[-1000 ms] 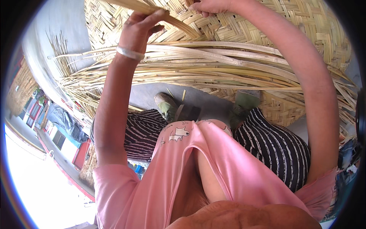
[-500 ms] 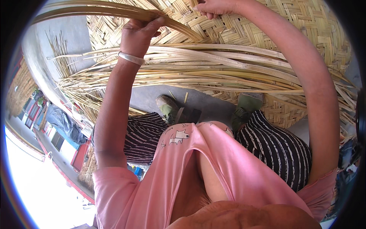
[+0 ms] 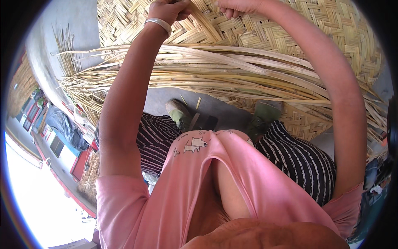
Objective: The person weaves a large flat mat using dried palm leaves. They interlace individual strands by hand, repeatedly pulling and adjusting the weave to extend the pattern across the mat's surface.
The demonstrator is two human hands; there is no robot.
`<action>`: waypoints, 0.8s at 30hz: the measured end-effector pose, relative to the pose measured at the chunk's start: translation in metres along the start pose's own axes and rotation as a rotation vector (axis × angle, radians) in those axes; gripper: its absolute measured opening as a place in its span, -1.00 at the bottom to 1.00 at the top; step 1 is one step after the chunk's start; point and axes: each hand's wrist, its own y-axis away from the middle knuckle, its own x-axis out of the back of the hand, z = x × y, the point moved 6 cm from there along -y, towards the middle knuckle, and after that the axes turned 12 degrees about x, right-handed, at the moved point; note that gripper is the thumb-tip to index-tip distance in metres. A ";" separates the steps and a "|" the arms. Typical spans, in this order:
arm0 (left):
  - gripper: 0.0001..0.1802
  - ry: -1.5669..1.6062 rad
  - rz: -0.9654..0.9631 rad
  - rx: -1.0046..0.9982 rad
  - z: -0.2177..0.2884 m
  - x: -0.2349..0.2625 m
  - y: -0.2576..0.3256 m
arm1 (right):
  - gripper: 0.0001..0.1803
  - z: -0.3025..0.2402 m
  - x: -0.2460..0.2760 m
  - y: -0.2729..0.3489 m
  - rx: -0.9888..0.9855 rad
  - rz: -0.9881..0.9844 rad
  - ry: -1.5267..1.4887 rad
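At the top edge my left hand (image 3: 169,11), with a silver bangle on its wrist, is closed on brownish cane strips (image 3: 204,24). A short length of them slants down to the right onto the woven mat (image 3: 286,29); the rest is out of view. To its right, also at the top edge, my right hand (image 3: 240,6) is closed with curled fingers over the mat. What it pinches, if anything, is cut off by the picture's edge. The mat is a pale diagonal weave of flat cane strips.
A long bundle of loose split canes (image 3: 232,68) lies across the mat between my hands and my feet. Thin upright cane ends (image 3: 66,52) show at the left. My green shoes (image 3: 179,114) rest on grey floor. A dark plastic sheet (image 3: 66,126) is farther left.
My left hand has moved up and to the right, closer to my right hand. The strips that stretched left from it have gone out of view. My right hand has barely shifted.
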 end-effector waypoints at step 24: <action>-0.65 -0.434 0.328 -0.130 0.010 -0.014 -0.002 | -0.85 -0.023 0.038 0.028 -0.062 0.095 0.238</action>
